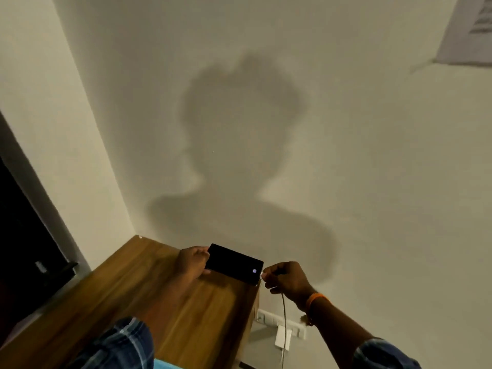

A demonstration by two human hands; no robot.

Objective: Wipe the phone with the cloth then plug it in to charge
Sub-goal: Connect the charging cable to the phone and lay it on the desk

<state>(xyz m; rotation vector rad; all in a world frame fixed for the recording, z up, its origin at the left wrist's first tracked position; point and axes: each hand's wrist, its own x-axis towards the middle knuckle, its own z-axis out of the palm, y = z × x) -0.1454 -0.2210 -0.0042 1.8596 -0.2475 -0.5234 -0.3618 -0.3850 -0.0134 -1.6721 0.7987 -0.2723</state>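
— Gripping what, w/ the left hand?
— Phone, held by its left end, above the table edge.
— Right hand?
— Pinched on the cable plug, at the phone's right end. Charger is seen in the wall socket below.

My left hand held the dark phone by one end above the wooden table. My right hand pinched the cable plug at its other end; the charger sat in the wall socket.
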